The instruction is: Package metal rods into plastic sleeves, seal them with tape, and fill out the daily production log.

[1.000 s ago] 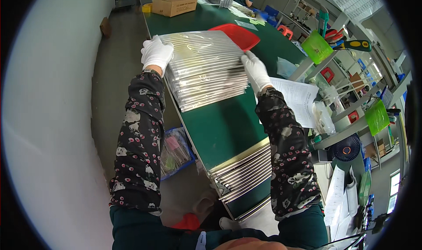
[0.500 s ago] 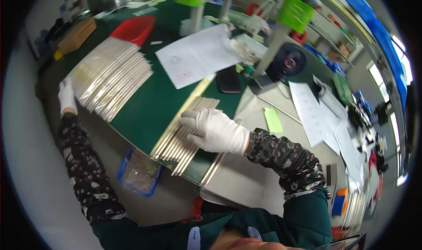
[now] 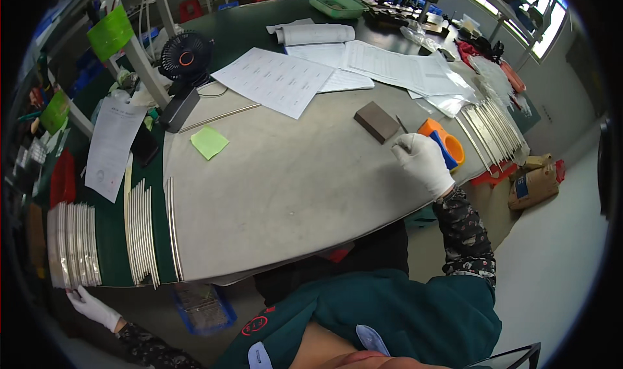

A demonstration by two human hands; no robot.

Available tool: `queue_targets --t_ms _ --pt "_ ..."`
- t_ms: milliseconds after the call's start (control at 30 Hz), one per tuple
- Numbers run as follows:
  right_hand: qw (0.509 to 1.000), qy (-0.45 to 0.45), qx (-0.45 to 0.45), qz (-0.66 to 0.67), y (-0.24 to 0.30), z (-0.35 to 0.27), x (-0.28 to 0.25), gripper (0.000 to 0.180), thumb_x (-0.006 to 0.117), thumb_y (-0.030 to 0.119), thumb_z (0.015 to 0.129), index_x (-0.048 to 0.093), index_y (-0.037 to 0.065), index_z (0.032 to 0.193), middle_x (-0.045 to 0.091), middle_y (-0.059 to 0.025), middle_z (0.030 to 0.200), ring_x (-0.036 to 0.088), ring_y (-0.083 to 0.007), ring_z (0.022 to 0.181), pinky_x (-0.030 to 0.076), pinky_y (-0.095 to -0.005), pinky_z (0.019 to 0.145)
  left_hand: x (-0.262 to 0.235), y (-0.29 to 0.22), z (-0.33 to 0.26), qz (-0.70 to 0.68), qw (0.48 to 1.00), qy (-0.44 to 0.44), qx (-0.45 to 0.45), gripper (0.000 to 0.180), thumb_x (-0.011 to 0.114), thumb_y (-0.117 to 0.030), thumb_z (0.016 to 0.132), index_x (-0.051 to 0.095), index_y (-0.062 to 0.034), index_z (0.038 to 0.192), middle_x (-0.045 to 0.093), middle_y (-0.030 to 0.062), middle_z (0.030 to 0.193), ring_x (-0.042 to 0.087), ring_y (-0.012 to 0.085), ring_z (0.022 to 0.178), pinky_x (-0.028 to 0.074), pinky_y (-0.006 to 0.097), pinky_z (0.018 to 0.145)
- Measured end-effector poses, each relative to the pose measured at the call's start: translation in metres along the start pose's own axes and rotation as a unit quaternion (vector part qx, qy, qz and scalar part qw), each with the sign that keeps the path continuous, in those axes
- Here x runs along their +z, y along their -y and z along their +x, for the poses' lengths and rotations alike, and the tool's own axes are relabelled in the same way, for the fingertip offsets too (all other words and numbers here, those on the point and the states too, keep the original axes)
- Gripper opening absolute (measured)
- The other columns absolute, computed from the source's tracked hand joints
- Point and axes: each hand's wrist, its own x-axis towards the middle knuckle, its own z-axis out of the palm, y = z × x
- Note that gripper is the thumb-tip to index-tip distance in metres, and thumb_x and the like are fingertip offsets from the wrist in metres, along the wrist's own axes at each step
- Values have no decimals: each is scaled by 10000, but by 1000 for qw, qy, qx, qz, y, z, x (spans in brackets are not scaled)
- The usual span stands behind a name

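Note:
My right hand (image 3: 423, 163), in a white glove, is closed with the fingertips together. A thin dark stick (image 3: 402, 124) juts out beyond its fingertips; its kind is too small to make out. Right beside that hand stand an orange ring-shaped holder (image 3: 455, 150) and a blue piece (image 3: 444, 150), with a brown block (image 3: 377, 122) to the left. Far to the left, my gloved left hand (image 3: 96, 309) has its fingers apart at the near end of a row of plastic-wrapped metal rods (image 3: 74, 246). Bare thin rods (image 3: 139, 229) lie beside that row.
More rods (image 3: 496, 132) lie at the table's right end. Printed sheets (image 3: 276, 77) spread across the back, near a small black fan (image 3: 185, 56) and a metal post (image 3: 146, 71). A green note (image 3: 209, 142) lies on the grey tabletop (image 3: 279, 194). A blue basket (image 3: 204, 307) sits below.
The view has swung right. My right hand has left the bare rods and moved to the orange holder, now with a thin dark stick. My left hand stays by the wrapped rods.

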Motion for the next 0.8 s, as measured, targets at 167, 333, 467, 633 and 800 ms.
queue_targets --t_ms 167,333,467,633,800 --pt "998 -29 42 -43 -47 -7 -43 147 601 185 774 643 50 813 624 -141 762 595 -324 744 482 -385 663 18 -121 -51 11 981 80 175 403 486 -82 889 417 33 1269 438 164 1305 422 280 1189 311 364 1017" --pt "992 3 108 -67 -94 45 -61 195 594 236 785 645 52 824 629 -158 786 602 -328 774 484 -394 690 64 -229 -135 -53 937 205 279 443 467 51 785 434 29 1226 441 154 1256 445 293 1139 324 364 1001" --pt "983 81 111 -118 -132 110 -46 214 579 194 770 654 73 928 638 -170 872 606 -323 854 484 -389 753 90 -269 -195 -106 888 333 299 505 525 56 706 445 13 1203 454 161 1221 461 313 1106 366 381 966" --pt "959 160 64 -226 -150 167 -9 388 576 148 724 582 86 1107 611 -166 1049 589 -316 953 475 -376 840 104 -291 -233 -103 854 404 311 509 589 15 658 493 -25 1156 463 139 1216 417 340 1142 301 426 996" --pt "923 152 -21 -352 -147 194 37 479 564 105 690 520 70 1166 559 -206 1097 559 -289 1036 468 -363 866 122 -290 -250 -69 855 407 313 491 594 15 654 500 -23 1134 469 130 1206 427 336 1132 302 433 994"
